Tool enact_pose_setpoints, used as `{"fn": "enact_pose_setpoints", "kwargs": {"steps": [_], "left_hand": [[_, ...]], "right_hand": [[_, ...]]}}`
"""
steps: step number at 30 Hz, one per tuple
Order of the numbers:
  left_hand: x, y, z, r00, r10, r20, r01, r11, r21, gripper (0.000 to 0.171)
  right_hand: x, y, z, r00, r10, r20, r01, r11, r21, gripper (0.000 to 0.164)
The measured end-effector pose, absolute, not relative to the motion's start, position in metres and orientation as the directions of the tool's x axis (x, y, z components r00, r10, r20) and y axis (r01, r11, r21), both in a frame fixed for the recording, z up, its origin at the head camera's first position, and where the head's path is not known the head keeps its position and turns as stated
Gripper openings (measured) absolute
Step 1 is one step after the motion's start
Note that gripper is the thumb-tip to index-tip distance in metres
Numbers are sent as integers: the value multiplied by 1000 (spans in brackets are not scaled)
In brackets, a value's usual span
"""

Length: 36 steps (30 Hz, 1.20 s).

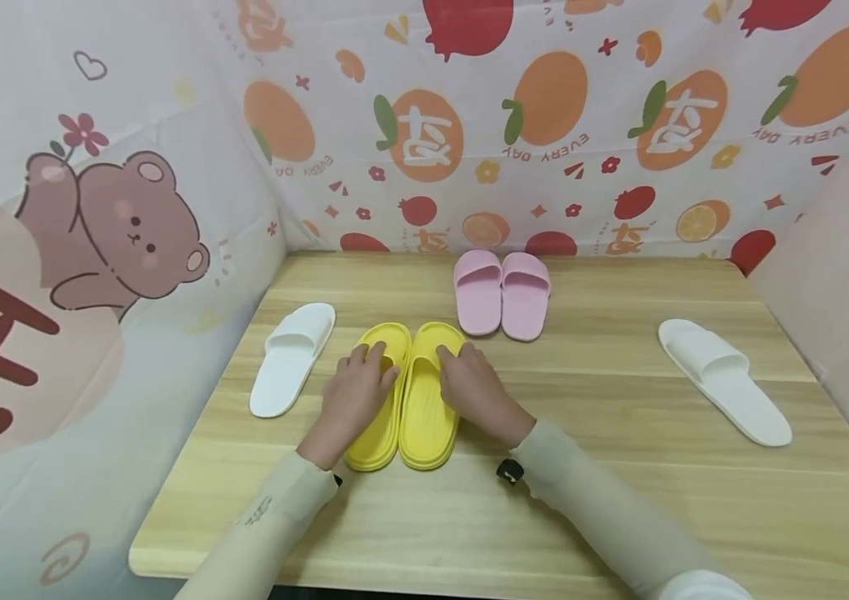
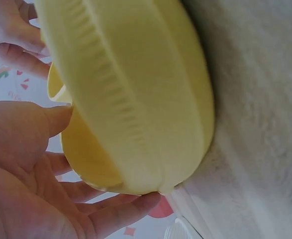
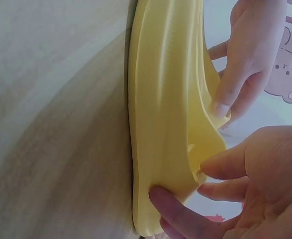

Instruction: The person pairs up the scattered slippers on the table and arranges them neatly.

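Two yellow slippers, the left one (image 1: 375,446) and the right one (image 1: 426,429), lie side by side on the wooden table, toes pointing away from me. My left hand (image 1: 352,396) grips the left slipper by its strap, thumb at the strap's opening and fingers along the outer side, as the left wrist view shows. On the right slipper, my right hand (image 1: 478,392) pinches the strap edge. In the right wrist view its thumb is at the opening and a finger presses the outer side. Both soles appear to rest on the table.
A pair of pink slippers (image 1: 479,307) stands behind, near the back of the table (image 1: 581,517). One white slipper (image 1: 280,379) lies at the left; another white slipper (image 1: 750,402) lies at an angle on the right. Printed cloth (image 1: 484,192) closes off the back and sides.
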<state>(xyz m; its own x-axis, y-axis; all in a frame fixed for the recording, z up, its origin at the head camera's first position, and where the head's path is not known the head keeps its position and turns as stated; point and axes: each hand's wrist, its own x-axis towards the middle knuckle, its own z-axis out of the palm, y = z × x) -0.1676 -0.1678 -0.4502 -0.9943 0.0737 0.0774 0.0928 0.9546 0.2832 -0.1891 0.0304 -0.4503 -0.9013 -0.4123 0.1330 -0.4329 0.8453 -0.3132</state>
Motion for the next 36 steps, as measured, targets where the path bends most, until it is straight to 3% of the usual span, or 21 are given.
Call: {"fn": "enact_pose_setpoints", "kwargs": {"steps": [19,27,36], "left_hand": [[-174,-173,-452,-994,78,80,100,939,328,56],[-185,-175,-451,-995,65,70,86,932,351,56],[-203,-178,-448,-997,69,43,81,914,398,56]], "right_hand": [[-193,23,-458,-892,-395,219,-439,873,-212,29],[-202,14,-459,-921,-363,146,-386,900,-202,37],[-219,5,-459,-937,-324,131,-343,925,-165,35]]}}
